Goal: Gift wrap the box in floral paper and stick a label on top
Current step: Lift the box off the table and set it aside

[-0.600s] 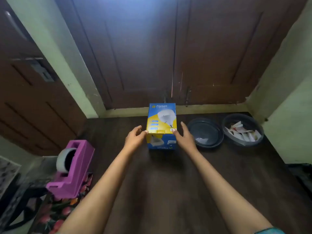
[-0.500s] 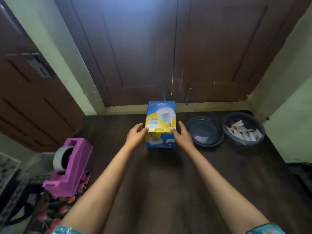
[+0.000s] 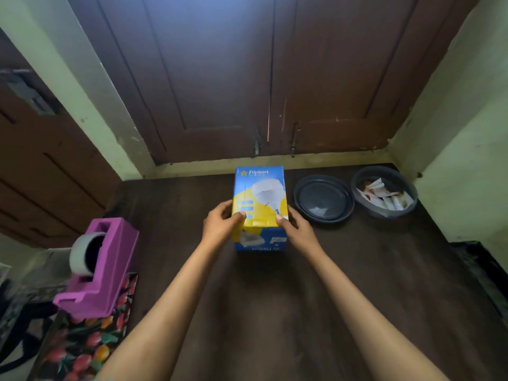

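The left hand (image 3: 220,225) and right hand (image 3: 298,229) had tightened from loose touch to curled-finger grips on the unwrapped blue-and-yellow cardboard box (image 3: 259,193), probably to lift it.

Box on table, held between my hands.
The box (image 3: 258,199) stands on the table (image 3: 275,303), toward its far edge. My left hand (image 3: 220,226) grips its left side and my right hand (image 3: 298,229) its right. Right of the box lies a shallow dish (image 3: 323,200). Right of that is a bowl (image 3: 390,213) with paper slips (image 3: 384,198) in it. At the table's near-left edge, a tape dispenser (image 3: 101,268) stands on the floral paper (image 3: 88,345).
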